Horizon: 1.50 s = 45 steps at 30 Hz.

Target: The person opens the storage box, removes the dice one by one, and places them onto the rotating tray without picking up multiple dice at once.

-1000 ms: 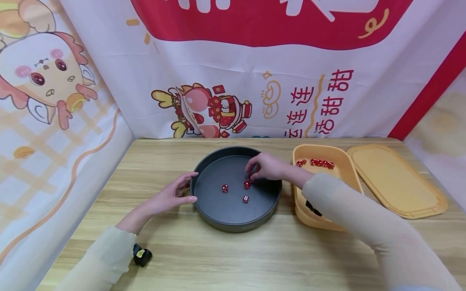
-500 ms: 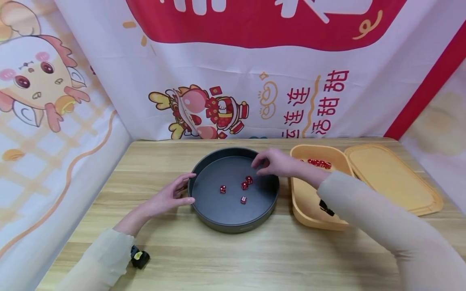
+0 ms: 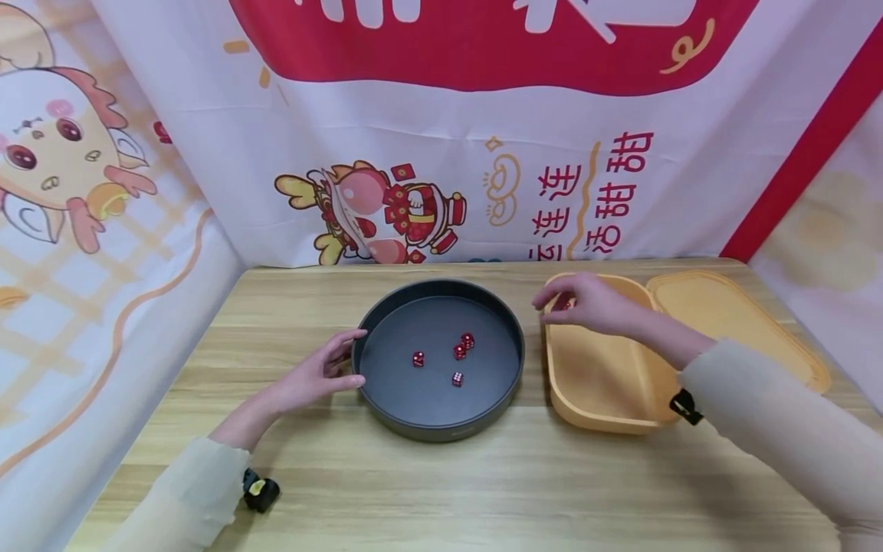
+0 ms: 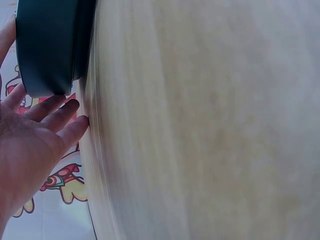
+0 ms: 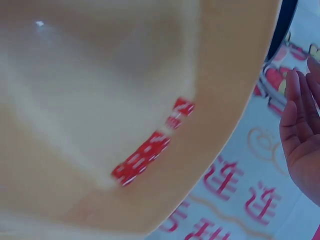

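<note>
A round dark grey pan [image 3: 403, 326] stands on the table, my left hand [image 3: 313, 376] at its left side. That hand's fingers and thumb are spread against the pan's outer wall; the left wrist view shows the fingers [image 4: 59, 116] nearly straight. Inside the pan lie several red dice: one die [image 3: 418, 359] to the left, one die [image 3: 457, 379] nearer the front, others close together on the right. My right hand [image 3: 589, 303], holding nothing, hovers over the orange box [image 3: 607, 422] near its back left corner. A row of red dice [image 5: 142, 157] lies along the box's inner wall, mostly hidden by this hand in the head view.
To the right of the box lies its flat orange lid [image 3: 731, 314], partly behind the right forearm. A printed cloth [image 3: 441, 123] hangs at the table's back edge. The wooden table [image 3: 441, 491] extends in front of the pan.
My right hand has let go of a die in the pan, lifted out and moved right to above the box. The left hand has stayed at the pan.
</note>
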Motion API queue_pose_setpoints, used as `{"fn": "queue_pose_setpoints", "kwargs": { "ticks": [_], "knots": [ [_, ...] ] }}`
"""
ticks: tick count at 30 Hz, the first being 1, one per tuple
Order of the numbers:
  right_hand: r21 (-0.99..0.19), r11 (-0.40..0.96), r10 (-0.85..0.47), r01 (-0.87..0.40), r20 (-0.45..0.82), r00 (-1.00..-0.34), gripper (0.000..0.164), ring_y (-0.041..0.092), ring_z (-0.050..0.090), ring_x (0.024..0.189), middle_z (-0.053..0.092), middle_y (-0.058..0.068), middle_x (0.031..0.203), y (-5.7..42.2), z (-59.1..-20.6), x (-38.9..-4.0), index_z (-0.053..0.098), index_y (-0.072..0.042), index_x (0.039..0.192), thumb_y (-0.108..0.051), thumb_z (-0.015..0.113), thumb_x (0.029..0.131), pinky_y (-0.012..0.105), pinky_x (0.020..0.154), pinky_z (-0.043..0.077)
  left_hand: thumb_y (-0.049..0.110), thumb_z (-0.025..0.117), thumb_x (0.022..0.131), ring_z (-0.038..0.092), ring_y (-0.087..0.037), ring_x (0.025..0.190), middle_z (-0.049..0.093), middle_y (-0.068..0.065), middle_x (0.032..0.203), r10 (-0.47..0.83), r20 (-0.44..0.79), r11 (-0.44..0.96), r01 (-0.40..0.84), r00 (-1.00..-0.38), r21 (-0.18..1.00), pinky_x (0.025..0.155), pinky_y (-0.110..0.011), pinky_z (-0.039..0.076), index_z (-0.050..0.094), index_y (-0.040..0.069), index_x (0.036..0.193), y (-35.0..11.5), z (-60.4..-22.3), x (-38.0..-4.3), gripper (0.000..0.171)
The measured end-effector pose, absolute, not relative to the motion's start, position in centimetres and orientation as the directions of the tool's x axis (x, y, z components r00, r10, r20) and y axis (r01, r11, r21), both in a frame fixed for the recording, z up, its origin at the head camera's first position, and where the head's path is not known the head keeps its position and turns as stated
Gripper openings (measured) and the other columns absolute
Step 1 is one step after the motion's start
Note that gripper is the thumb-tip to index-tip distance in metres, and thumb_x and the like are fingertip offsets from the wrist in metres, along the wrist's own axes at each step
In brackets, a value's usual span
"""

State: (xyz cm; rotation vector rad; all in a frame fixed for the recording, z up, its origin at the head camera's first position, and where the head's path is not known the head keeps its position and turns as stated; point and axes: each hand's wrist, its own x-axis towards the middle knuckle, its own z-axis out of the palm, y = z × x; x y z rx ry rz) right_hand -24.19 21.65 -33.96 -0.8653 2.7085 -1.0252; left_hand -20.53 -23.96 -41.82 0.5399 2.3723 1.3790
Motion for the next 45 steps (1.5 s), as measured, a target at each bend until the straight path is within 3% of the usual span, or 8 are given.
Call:
{"fn": "queue_pose_setpoints", "kwargs": {
  "ticks": [9,16,22,33,38,42,45],
  "knots": [
    [-0.573,0.717,-0.424,-0.397,0.094,-0.901,0.021,0.019,0.061,0.084,0.07,0.0,0.098,26.7,-34.5,-23.4,0.074,-0.011,0.105,-0.016,0.077,0.085,0.028,0.07,0.053,0.016,0.068,0.093,0.021,-0.044,0.141,0.022,-0.023,0.156,0.483,-0.103,0.463,0.154,-0.87,0.873,0.11,-0.057,0.025,0.028,0.014,0.151,-24.0,-41.4,-20.5,0.071],
    [-0.558,0.753,-0.32,-0.347,0.151,-0.935,0.022,0.02,0.063,0.082,0.071,0.009,0.097,30.1,-34.9,-22.9,0.073,-0.007,0.105,-0.016,0.077,0.085,0.026,0.059,0.051,0.016,0.068,0.093,0.021,-0.043,0.141,0.022,-0.022,0.156,0.483,-0.106,0.46,0.149,-0.869,0.875,0.11,-0.055,0.025,0.028,0.015,0.151,-24.0,-41.5,-20.6,0.071],
    [-0.547,0.784,-0.245,-0.293,0.162,-0.956,0.024,0.024,0.063,0.084,0.07,0.015,0.102,32.1,-35.5,-22.9,0.072,-0.004,0.106,-0.016,0.076,0.086,0.024,0.061,0.049,0.016,0.069,0.092,0.021,-0.042,0.141,0.023,-0.022,0.156,0.489,-0.099,0.449,0.153,-0.867,0.881,0.11,-0.055,0.025,0.029,0.014,0.151,-23.9,-41.5,-20.6,0.071],
    [-0.505,0.782,-0.297,-0.365,0.212,-0.931,0.021,0.024,0.064,0.084,0.071,0.013,0.096,32.5,-36.7,-23.7,0.072,-0.001,0.102,-0.008,0.077,0.083,0.023,0.067,0.048,0.016,0.067,0.093,0.02,-0.043,0.142,0.022,-0.022,0.157,0.481,-0.106,0.455,0.144,-0.87,0.879,0.11,-0.056,0.025,0.028,0.014,0.152,-24.1,-41.5,-20.5,0.071],
    [-0.54,0.763,-0.338,-0.354,0.133,-0.932,0.025,0.032,0.066,0.09,0.069,0.019,0.1,31.8,-37.7,-24.4,0.069,0.005,0.106,-0.004,0.075,0.084,0.035,0.076,0.057,0.016,0.068,0.093,0.02,-0.043,0.142,0.022,-0.022,0.157,0.478,-0.11,0.461,0.143,-0.871,0.876,0.11,-0.055,0.025,0.028,0.015,0.152,-24.0,-41.6,-20.4,0.071],
    [-0.539,0.77,-0.35,-0.34,0.088,-0.933,0.029,0.04,0.066,0.095,0.066,0.026,0.105,31.3,-38.4,-24.9,0.065,0.01,0.109,-0.002,0.074,0.083,0.05,0.083,0.054,0.016,0.067,0.093,0.02,-0.042,0.142,0.021,-0.021,0.157,0.479,-0.113,0.463,0.141,-0.871,0.875,0.11,-0.055,0.025,0.028,0.015,0.152,-23.9,-41.7,-20.4,0.071],
    [-0.524,0.784,-0.35,-0.334,0.073,-0.934,0.035,0.045,0.063,0.098,0.064,0.03,0.108,31.0,-38.6,-25.1,0.062,0.012,0.112,-0.003,0.074,0.083,0.055,0.086,0.051,0.017,0.067,0.094,0.02,-0.042,0.142,0.021,-0.021,0.157,0.477,-0.114,0.464,0.14,-0.871,0.875,0.11,-0.056,0.025,0.028,0.015,0.152,-23.8,-41.7,-20.3,0.07]
  ]
}}
